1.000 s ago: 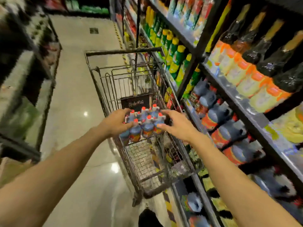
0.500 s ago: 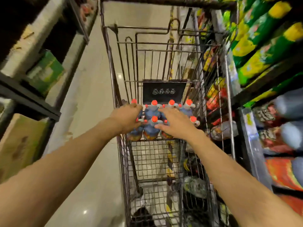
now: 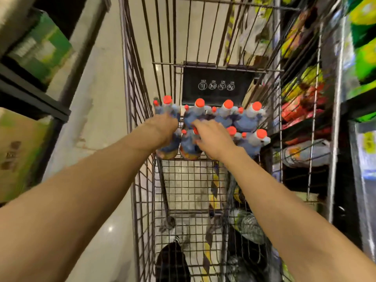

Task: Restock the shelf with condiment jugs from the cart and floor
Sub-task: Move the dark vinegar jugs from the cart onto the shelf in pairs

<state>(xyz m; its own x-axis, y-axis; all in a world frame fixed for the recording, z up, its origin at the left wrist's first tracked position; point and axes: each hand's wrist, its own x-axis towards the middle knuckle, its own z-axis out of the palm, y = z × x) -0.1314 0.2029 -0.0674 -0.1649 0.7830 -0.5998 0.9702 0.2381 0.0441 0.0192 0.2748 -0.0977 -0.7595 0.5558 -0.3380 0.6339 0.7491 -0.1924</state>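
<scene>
Several blue-grey condiment jugs (image 3: 245, 121) with red caps stand in two rows at the far end of the wire cart (image 3: 140, 192). My left hand (image 3: 165, 128) reaches over the cart's left side and grips the leftmost jug (image 3: 168, 148) of the near row, its fingers hidden behind the jug. My right hand (image 3: 213, 140) lies on top of the near row, its fingers curled over the neck of the jug (image 3: 188, 146) next to it. The shelf (image 3: 358, 107) stands close along the cart's right side.
A black plate (image 3: 216, 86) with white icons hangs on the cart's far wall. The cart's near floor is bare mesh. Packed goods fill the right shelf. Cardboard boxes (image 3: 20, 151) sit on the left rack. A tiled aisle runs on the left. My dark shoe (image 3: 173, 261) shows below.
The view has tilted down and closed in on the cart. Both hands stayed on the near row of jugs, and the right hand's fingers have curled tighter over one.
</scene>
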